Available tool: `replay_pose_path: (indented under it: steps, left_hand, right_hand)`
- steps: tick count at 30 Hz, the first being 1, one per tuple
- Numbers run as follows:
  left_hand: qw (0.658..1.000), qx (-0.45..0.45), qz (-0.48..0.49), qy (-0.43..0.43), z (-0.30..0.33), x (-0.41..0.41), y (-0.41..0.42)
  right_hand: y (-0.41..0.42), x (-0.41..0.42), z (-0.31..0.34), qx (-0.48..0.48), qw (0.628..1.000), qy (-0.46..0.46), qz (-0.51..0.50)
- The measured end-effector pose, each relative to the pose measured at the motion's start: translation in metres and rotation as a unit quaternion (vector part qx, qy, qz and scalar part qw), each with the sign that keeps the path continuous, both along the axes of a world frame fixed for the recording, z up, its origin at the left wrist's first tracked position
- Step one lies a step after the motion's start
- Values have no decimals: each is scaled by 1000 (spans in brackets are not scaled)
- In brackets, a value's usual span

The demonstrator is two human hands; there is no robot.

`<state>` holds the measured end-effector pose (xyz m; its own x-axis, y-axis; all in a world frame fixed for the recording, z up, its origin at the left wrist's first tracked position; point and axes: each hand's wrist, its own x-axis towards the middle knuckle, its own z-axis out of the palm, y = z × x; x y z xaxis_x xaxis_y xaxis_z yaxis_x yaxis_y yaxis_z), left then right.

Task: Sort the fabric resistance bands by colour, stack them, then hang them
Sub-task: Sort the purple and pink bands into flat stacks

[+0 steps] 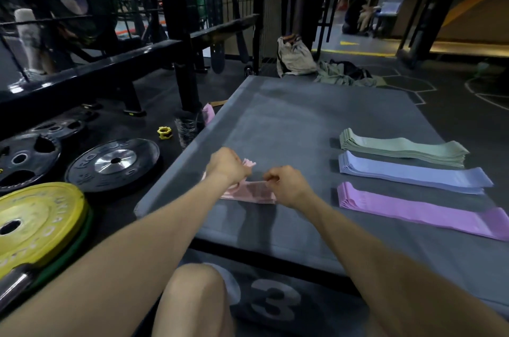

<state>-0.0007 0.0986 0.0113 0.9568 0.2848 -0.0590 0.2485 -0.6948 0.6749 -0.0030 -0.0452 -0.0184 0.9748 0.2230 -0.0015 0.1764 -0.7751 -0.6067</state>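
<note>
Gripping the pink bands [249,192] from both ends, the two hands work low over the near left part of the grey mat [289,121]. The left hand [227,165] has its fingers curled round the left end of the pink bunch, where a few folded edges stick up just past its knuckles. The right hand [287,185] pinches the right end, fingers curled tight on the fabric. Between the hands the pink bands lie flat on the mat, partly hidden by the left wrist.

To the right, well apart from the hands, three sorted stacks lie side by side on the mat: green bands [402,147] farthest, blue bands [413,172] in the middle, purple bands [418,208] nearest. Each stack is laid lengthwise, its edges roughly lined up.

Left of the mat, on the dark floor, lie a yellow plate [33,223] and a black plate [113,163], with a small yellow collar [164,132] beyond them near a black rack [176,33]. A beige bag [294,56] sits past the mat's far edge. A bare knee [192,298] shows at the bottom, near a large "3" [275,303] printed on the floor.
</note>
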Motion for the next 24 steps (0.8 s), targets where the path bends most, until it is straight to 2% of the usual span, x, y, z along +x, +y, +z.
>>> replay_pose_path:
  steps: [10, 16, 20, 24]
  left_hand:
    - [995, 66, -66, 28, -26, -6, -29]
    - [987, 68, -141, 35, -24, -21, -22]
    - [976, 124, -169, 57, -21, -27, -26]
    - [970, 186, -143, 57, -13, -37, -43]
  right_hand:
    - [-16, -3, -13, 69, 997, 31, -3]
    - [-18, -3, -18, 115, 991, 54, -39]
    - [-23, -12, -11, 119, 990, 26, -67]
    - [-45, -24, 4, 110, 991, 14, -77]
